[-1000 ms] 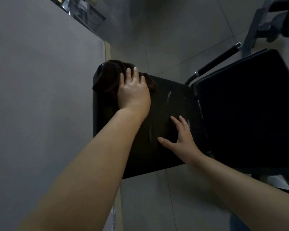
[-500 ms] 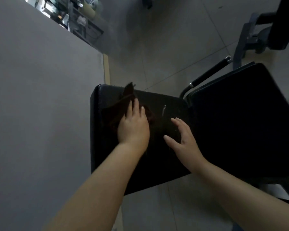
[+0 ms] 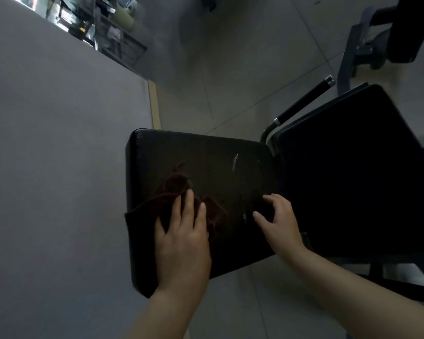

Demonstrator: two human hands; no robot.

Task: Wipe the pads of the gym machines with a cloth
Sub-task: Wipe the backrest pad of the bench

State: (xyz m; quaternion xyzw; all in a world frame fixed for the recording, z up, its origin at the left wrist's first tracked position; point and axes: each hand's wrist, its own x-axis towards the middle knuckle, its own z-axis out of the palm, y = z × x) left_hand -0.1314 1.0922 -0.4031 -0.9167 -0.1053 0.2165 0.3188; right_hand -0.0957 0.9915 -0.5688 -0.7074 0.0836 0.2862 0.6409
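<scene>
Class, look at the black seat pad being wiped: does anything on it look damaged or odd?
Yes. The black padded seat shows pale scuff-like marks: one near its far right, another by the right hand. Whether scratches or residue is unclear.

A plain grey wall (image 3: 47, 167) fills the left of the frame. Pale tiled floor (image 3: 230, 69) spreads across the upper middle, dimly lit.
</scene>
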